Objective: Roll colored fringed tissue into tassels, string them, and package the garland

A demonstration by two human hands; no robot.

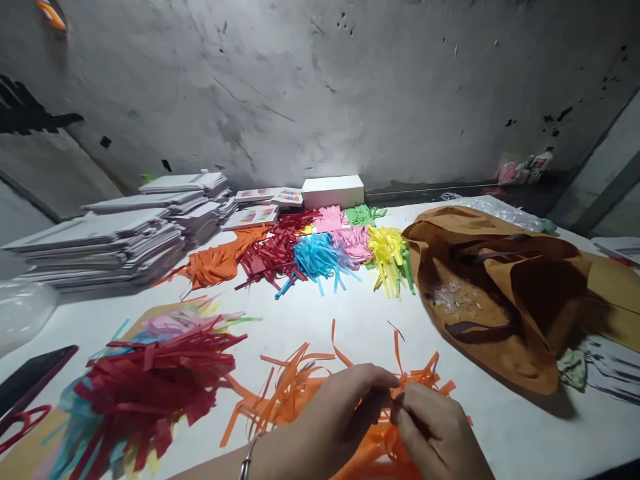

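- Far left: dark phone (37,381) lying at a slant, red scissor handles (26,427) just beside it, stacks of white printed sheets or booklets (105,248) farther back.
- Next, a multicolored bundle of paper fringe (165,373), dark red on top, strips pointing every which way.
- Then the orange paper fringe (289,405), on the table right under the hands. Long axis runs roughly left to right; loose ends fan out on both sides, a few pointing away from the person.
- Left hand (340,413), bracelet (245,460) on the wrist: fingers bent, tips meeting the other hand's over the orange.
- Right hand (440,427): thumb and fingers curled in; can't tell what either hand is pinching.
- Farther right, a slouchy brown bag (423,243) with clear plastic bits (457,298) on it.
- Surface is a white tabletop (300,313); behind it, a scuffed gray wall (320,87) with dark pits.
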